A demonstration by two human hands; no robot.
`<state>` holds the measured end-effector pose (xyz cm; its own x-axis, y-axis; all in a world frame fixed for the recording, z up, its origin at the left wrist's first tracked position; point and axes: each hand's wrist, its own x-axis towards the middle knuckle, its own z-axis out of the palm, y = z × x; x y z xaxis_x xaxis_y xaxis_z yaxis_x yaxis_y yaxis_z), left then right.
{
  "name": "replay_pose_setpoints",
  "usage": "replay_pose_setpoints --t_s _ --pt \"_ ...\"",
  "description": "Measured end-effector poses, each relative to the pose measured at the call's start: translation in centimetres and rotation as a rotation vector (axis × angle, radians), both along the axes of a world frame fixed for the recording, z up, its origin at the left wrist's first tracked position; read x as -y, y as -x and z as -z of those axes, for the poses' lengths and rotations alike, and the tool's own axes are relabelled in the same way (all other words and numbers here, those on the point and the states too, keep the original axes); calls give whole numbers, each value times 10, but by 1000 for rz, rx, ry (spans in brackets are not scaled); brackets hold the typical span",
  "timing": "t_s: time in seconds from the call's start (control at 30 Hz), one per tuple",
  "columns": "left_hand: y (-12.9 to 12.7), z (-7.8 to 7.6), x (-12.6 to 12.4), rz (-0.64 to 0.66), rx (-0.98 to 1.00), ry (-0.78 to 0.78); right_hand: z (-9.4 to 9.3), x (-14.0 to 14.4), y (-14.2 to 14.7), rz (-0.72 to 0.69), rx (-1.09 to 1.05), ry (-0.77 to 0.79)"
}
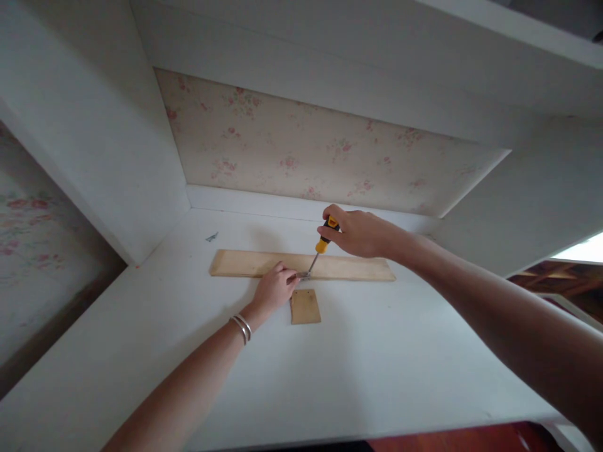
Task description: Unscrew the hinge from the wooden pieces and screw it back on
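My right hand [346,230] is wrapped round the yellow and black handle of a screwdriver [321,246], which tilts down to the left. Its tip meets a small metal piece, perhaps a hinge [304,275], at the near edge of a long wooden board [351,267]. The thumb and fingers of my left hand [274,289] pinch that metal piece against the board. Whether a screw sits under the tip is too small to tell. Just in front of the board lies a small square wooden piece [306,307] with two dark holes along its far edge.
All of this rests on a white surface [391,370]. Some small grey metal pieces [211,236] lie beyond the board's left end. A white panel [94,125] rises at the left, and floral wallpaper [301,147] shows behind. A white shelf [358,56] hangs overhead.
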<state>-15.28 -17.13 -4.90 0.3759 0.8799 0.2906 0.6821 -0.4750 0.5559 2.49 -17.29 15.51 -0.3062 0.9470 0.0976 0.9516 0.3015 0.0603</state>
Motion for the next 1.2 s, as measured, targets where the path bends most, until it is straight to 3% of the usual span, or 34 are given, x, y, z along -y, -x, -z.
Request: replay_pose_setpoints --t_s 0.2,0.3,0.43,0.53,0.67,0.8,0.87,0.93,1.03,1.1,1.2 --pt "0 2 0 -10 -39 -4 -26 -9 10 46 153 242" --pt "0 4 -1 -11 -53 -18 -35 -15 13 -23 120 374" --pt "0 5 -2 -4 -43 -18 -39 -28 11 -157 70 516" --pt "0 4 -2 -12 -51 7 -38 -39 10 -129 59 581" --pt "1 5 -2 -15 -51 9 -37 -48 12 -40 130 583" --pt "1 5 -2 1 -40 -15 -41 -44 18 194 -123 396" --pt "1 4 -2 1 -54 -8 -44 -43 21 171 -117 401" --pt "0 3 -2 -8 -69 10 -47 -43 25 105 28 481" --pt "0 2 -2 -18 -74 18 -51 -43 32 154 173 521" --pt "0 2 -2 -16 -73 10 -52 -43 35 196 149 497" --pt "0 4 -3 -12 -70 0 -52 -45 33 150 58 478"
